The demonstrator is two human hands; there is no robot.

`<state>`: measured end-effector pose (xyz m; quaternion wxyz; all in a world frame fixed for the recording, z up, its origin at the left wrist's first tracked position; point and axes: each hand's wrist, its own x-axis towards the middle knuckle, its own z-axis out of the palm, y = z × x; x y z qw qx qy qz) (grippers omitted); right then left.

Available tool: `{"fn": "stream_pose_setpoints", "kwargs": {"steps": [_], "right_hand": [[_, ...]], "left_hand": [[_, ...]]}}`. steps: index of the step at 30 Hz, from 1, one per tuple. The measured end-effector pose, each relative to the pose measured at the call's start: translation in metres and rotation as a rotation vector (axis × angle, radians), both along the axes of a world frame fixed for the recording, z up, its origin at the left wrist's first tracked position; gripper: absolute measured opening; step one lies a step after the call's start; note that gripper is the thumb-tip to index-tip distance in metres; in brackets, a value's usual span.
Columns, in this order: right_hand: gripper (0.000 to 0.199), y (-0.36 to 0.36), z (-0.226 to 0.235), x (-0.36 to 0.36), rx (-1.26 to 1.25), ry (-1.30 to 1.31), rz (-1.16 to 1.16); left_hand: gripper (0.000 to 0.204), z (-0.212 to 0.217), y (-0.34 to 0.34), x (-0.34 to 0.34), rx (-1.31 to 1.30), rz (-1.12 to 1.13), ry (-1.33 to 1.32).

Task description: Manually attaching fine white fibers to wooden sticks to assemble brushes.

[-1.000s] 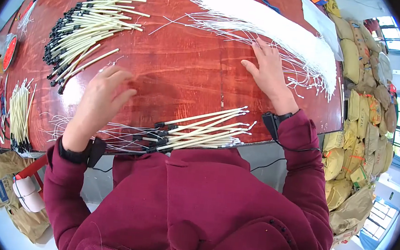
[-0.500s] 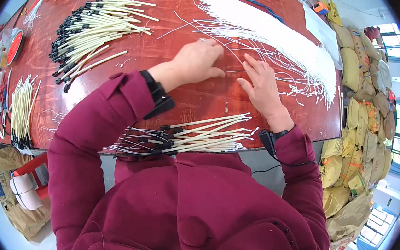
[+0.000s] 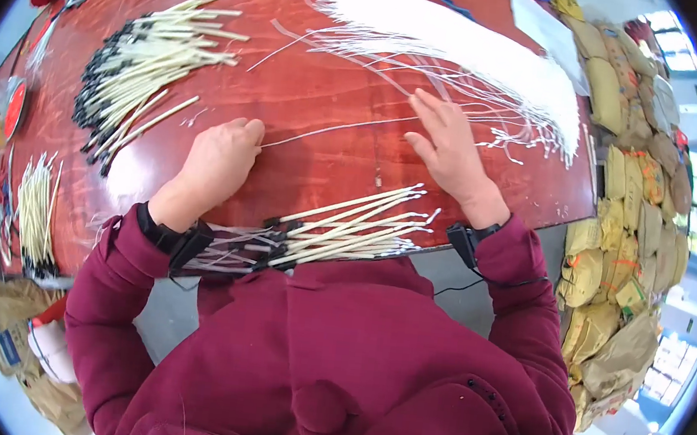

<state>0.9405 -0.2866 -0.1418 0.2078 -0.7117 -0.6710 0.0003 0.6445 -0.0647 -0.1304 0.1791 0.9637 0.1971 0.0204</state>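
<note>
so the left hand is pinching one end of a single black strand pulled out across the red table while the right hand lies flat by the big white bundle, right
Not quite: the strand is white, not black. The head view shows the left hand pinching its end over the red table, with the thin white line running across to the right hand, which lies flat beside the big white bundle.

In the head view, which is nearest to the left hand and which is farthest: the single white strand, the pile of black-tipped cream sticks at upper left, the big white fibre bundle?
1. Single white strand: its end is at the left hand's fingertips, running right.
2. Pile of black-tipped cream sticks: up and left of it.
3. Big white fibre bundle: far upper right, beyond the right hand.
</note>
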Motion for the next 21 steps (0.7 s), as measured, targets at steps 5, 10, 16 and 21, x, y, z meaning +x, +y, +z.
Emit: {"fn": "stream_pose_setpoints", "kwargs": {"steps": [5,10,16,21], "right_hand": [[0.057,0.008,-0.001,-0.026,-0.009,0.045,0.049],[0.061,0.021,-0.002,-0.050,-0.118,-0.016,0.170],[0.077,0.010,0.008,-0.081,-0.141,-0.055,0.248],[0.081,0.013,0.018,-0.094,-0.180,-0.010,0.265]], "left_hand": [[0.009,0.007,0.005,-0.062,-0.026,0.122,0.058],[0.010,0.007,0.007,-0.097,-0.032,0.209,0.017],[0.010,0.012,0.018,-0.134,-0.051,0.241,-0.032],[0.014,0.041,0.036,-0.160,-0.185,0.301,-0.012]]}}
